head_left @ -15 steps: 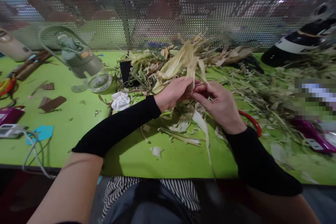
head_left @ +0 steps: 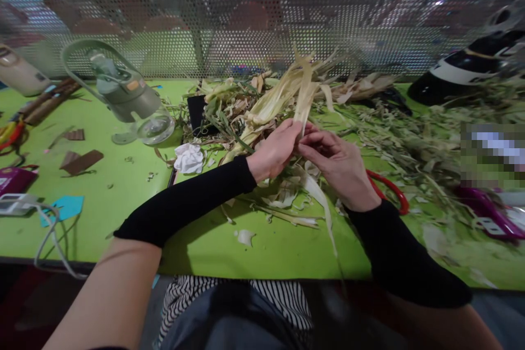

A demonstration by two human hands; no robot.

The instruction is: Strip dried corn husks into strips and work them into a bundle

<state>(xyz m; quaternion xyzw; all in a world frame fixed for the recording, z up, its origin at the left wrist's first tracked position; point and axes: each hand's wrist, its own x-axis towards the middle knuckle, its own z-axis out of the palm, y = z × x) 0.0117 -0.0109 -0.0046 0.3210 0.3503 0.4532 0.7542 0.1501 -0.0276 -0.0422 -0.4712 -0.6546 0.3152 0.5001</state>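
Note:
Pale dried corn husk rises from between my two hands and fans out toward the back. My left hand is closed around its lower end. Just to the right, my right hand pinches with thumb and fingers close to the same end; a thin white-pink bit shows there, too small to name. A long pale husk strip hangs below the hands toward the table's front edge. Behind my left hand lies a larger bunch of husks. A red loop handle pokes out beside my right wrist.
Dried leaves cover the right side, near a dark bottle and a purple tool. On the left are a clear-based drinking bottle, crumpled tissue, blue paper and a cable. A perforated metal screen stands behind.
The husk in my hands now stands straighter, its strips spread slightly to the right. My left hand has shifted a little to the right, and my right wrist slightly to the left.

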